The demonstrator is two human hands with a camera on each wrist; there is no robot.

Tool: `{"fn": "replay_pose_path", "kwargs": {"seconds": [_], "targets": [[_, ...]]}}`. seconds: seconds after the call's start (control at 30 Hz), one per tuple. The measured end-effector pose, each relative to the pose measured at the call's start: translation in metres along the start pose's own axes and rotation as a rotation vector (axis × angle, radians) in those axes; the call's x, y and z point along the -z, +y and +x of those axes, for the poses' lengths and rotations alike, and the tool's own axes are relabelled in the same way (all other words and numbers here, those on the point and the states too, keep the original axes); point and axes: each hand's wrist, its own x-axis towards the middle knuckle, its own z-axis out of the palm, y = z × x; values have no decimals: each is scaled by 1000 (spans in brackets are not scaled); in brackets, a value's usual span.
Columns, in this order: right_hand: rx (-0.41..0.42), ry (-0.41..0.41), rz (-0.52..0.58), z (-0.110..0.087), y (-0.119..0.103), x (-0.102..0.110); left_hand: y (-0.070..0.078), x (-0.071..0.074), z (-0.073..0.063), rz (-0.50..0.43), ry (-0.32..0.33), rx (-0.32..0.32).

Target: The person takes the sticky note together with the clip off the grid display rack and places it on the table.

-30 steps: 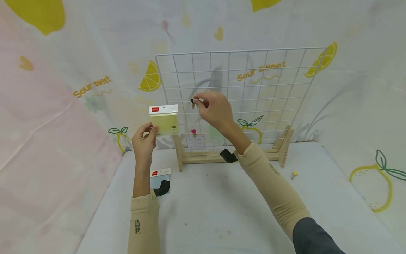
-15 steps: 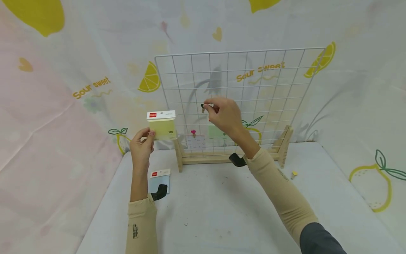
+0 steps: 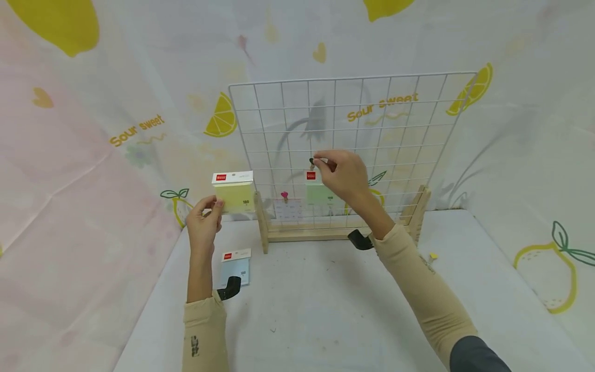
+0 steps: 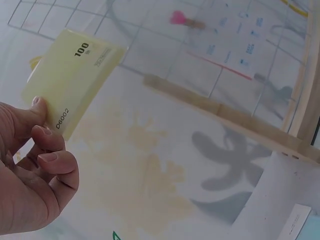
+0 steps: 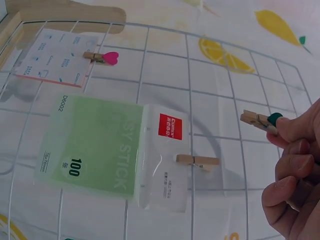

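Note:
My left hand [image 3: 202, 223] pinches a yellow sticky note pack [image 3: 236, 195] by its lower left corner, left of the white wire grid [image 3: 321, 107]. Between the thumb and finger of my right hand [image 3: 345, 174] is a small wooden clothespin [image 5: 256, 120] with a dark green end, held in front of the grid. Just beyond it, a green sticky note pack [image 5: 102, 150] hangs on the grid by another wooden clothespin [image 5: 199, 160]. A small printed pad [image 5: 60, 56] is fastened to the left by a clothespin with a pink heart [image 5: 109, 58].
Wooden feet and a bar [image 3: 302, 235] support the grid on the white table [image 3: 302, 299]. A blue sticky note pack [image 3: 235, 268] lies at the left, near the left forearm. A yellow-topped clothespin [image 3: 433, 256] lies at the right, partly behind the right sleeve.
My right hand has moved right and slightly down with the green-ended clothespin. The left hand has lowered a little and shifted left with the yellow pack.

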Motion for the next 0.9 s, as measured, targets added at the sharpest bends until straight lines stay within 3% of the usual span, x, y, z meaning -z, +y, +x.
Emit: {"fn": "replay_pose_path", "kwargs": {"seconds": [0.17, 0.53, 0.9], "targets": [[4, -14, -3, -6, 6, 6, -4, 6, -3, 31, 17, 55], [-4, -25, -35, -21, 14, 19, -12, 19, -6, 102, -4, 69], [-59, -47, -24, -39, 30, 27, -19, 33, -11, 153, -8, 134]]}}
